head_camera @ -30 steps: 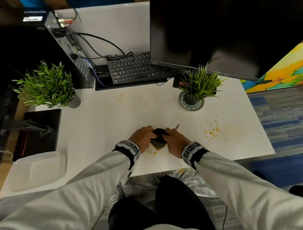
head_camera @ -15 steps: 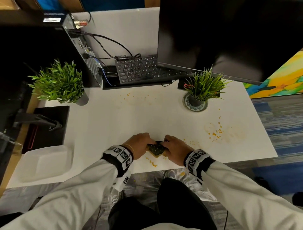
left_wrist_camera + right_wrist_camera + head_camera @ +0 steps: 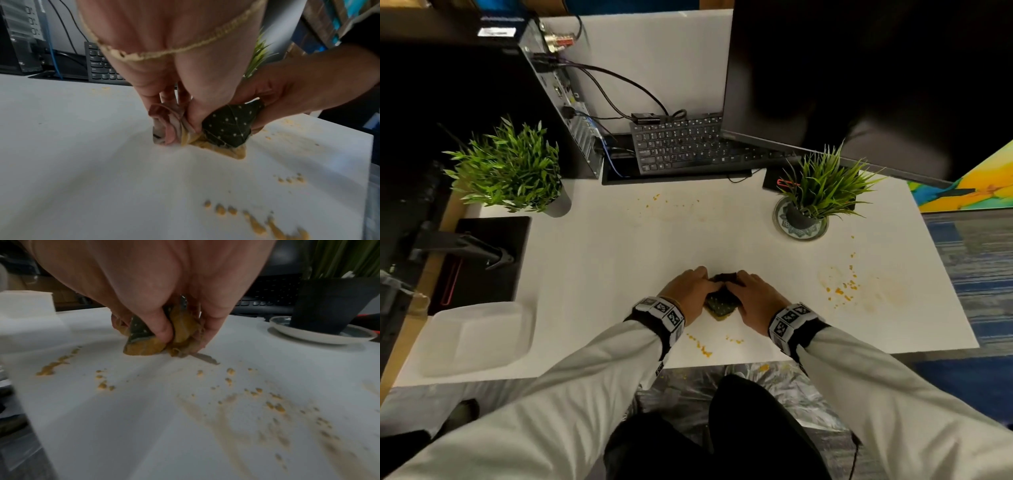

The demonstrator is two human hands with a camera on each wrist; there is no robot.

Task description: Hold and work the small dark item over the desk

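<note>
Both hands meet at the near middle of the white bench [image 3: 592, 260], bunching one dark, white-dotted cloth [image 3: 720, 301] that is soaked yellow along its underside. The left hand [image 3: 686, 291] pinches a fold of the cloth between thumb and fingertips, and the wrist view shows a pale bundle of fabric pressed down beside its fingers [image 3: 164, 97]. The right hand [image 3: 753, 296] has its grip curled round the other half, thumb over the yellow-stained wad [image 3: 180, 331]. The cloth rests on the bench, touching it at a smeared corner. Orange-yellow crumbs [image 3: 702, 347] lie just nearer the bench edge than the hands, a larger scatter with a faint smear [image 3: 842, 291] sits to the right, and a few specks [image 3: 655, 197] lie near the keyboard [image 3: 678, 144]. The risk I see is that a saturated cloth dragged flat would spread the stain wider rather than lift it, and a sweep toward the near edge could push crumbs onto the floor, where some already lie. A wide stroke to the right could also nudge the potted plant [image 3: 822, 192] on its saucer [image 3: 780, 222].
</note>
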